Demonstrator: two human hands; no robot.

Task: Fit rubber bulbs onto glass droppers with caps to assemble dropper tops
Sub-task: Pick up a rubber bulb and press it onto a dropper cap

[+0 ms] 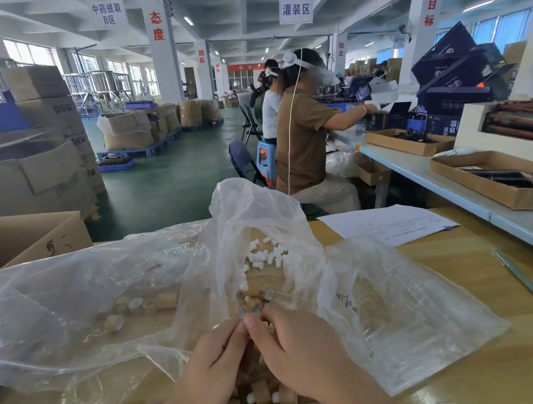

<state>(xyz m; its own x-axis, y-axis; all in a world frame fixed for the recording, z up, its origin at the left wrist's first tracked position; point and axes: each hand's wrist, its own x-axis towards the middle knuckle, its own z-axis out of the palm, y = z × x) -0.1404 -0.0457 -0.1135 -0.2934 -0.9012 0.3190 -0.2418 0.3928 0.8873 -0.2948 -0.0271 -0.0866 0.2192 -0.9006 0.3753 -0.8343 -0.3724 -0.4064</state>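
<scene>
Left hand [213, 362]: fingers curled, thumb and forefinger pinching small part [242, 313]. Right hand [297, 355]: fingers curled, pinching the same part, fingertips touching those of left hand. Part mostly hidden by fingers; only greyish round end shows, cannot tell whether dropper or cap. White rubber bulbs [264, 256] heaped in open plastic bag [81, 297] on desk [477, 325], beyond hands. Tan caps [147, 304] blurred through plastic, left of hands. Capped pieces [260, 392] under wrists, partly covered.
</scene>
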